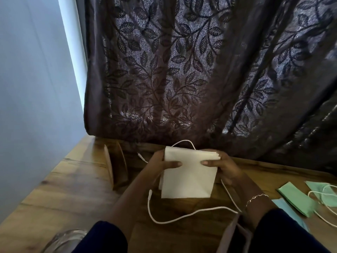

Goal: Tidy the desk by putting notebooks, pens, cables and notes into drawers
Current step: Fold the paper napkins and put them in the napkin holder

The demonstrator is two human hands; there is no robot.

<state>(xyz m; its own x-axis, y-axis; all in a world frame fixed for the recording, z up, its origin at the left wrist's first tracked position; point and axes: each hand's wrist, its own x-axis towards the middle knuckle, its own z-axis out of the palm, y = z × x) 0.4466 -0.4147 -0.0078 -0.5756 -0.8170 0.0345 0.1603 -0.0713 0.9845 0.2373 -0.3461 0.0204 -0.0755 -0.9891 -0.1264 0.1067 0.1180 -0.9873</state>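
Observation:
A stack of cream paper notes [189, 178] stands on edge on the wooden desk [73, 189]. My left hand [160, 165] grips its left side with the thumb across the front. My right hand [224, 167] grips its right side the same way. A white cable [182, 217] loops on the desk below the notes and runs up behind them. Green paper notes [297, 199] lie at the right with a pale blue note [290, 212] beside them. A second white cable [321, 207] crosses the green notes.
A dark leaf-patterned curtain [182, 79] hangs right behind the desk. A brown upright holder [116, 168] stands left of the notes. A clear glass object [62, 241] sits at the bottom left. A pale wall [32, 88] bounds the left side.

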